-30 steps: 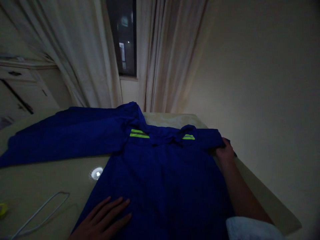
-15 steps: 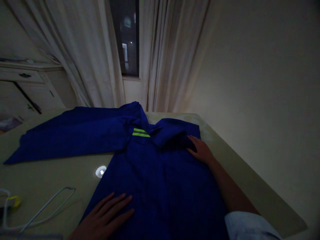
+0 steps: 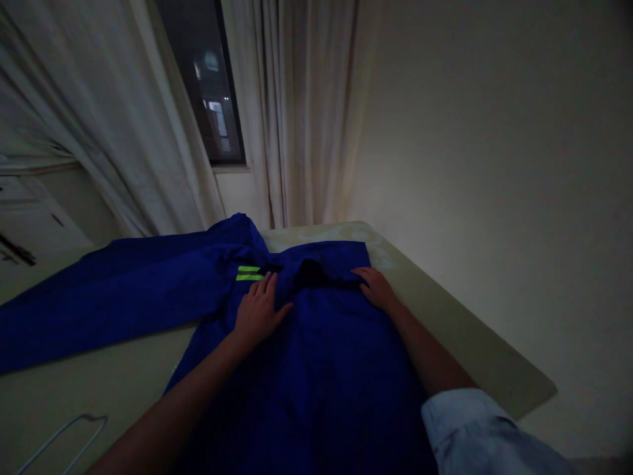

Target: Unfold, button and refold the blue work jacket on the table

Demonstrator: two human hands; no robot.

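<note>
A dark blue work jacket (image 3: 297, 369) lies spread on the table, one sleeve (image 3: 148, 290) stretched out to the left. Near the top of its body is a bright yellow-green strip (image 3: 247, 273), partly beside my fingers. My left hand (image 3: 260, 307) rests on the cloth just below the strip, fingers extended and thumb apart. On the right edge of the jacket, by a raised dark fold (image 3: 310, 267), lies my right hand (image 3: 374, 287) with its fingers stretched over the fabric. The lower end of the jacket runs out of view.
The pale greenish table (image 3: 445, 330) meets a plain wall (image 3: 469, 165) along its right side. A thin white wire loop or cable (image 3: 59, 439) lies at the lower left. Beyond the table hang long curtains (image 3: 306, 119) around a dark window (image 3: 202, 79); a white cabinet (image 3: 39, 214) stands at left.
My left hand has moved forward from the lower part of the jacket to the strip. The upper right flap lies flatter. My view has shifted slightly right.
</note>
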